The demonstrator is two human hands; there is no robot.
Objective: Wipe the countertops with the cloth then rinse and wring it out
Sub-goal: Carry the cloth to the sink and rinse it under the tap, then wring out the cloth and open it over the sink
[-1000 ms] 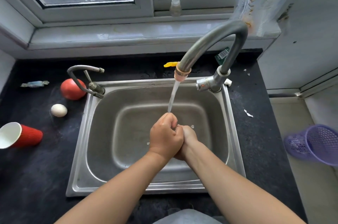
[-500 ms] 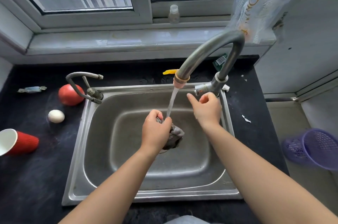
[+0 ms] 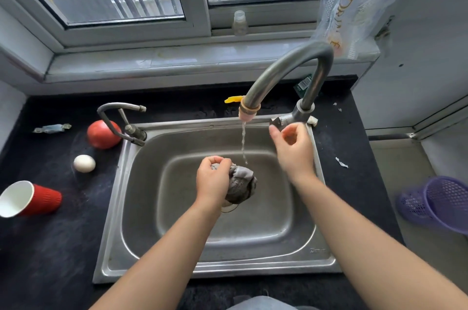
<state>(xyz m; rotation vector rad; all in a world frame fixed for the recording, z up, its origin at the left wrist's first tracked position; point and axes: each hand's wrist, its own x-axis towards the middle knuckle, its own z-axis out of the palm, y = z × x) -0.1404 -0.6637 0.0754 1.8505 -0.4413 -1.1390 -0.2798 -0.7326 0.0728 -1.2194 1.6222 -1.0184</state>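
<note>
1. Nearest, at mid-frame, the left hand (image 3: 214,180) has its fingers clamped round the grey cloth (image 3: 240,187), which is bunched into a wad and held above the basin of the steel sink (image 3: 141,246), just left of where the water falls.
2. The cloth looks soaked: soft, limp, heavier than when dry, and likely to drip and slip. My judgement is that a hold at each end of the wad, with the hands twisting opposite ways, would wring it best.
3. The sink holds no standing water that I can see.
4. Further up, to the right of centre, the right hand (image 3: 293,147) is just below the handle at the base of the tap (image 3: 291,70), its fingers loosely curled and gripping nothing. A thin stream (image 3: 243,142) runs from the spout.
5. On the dark tabletop (image 3: 50,246) at the left, a red cup (image 3: 30,198) lies on its side, apparently empty, with an egg (image 3: 84,163) and a tomato (image 3: 103,134) beyond it.
6. At the right edge, a purple basket (image 3: 440,202) is tipped over on the floor; I cannot see anything inside.
</note>
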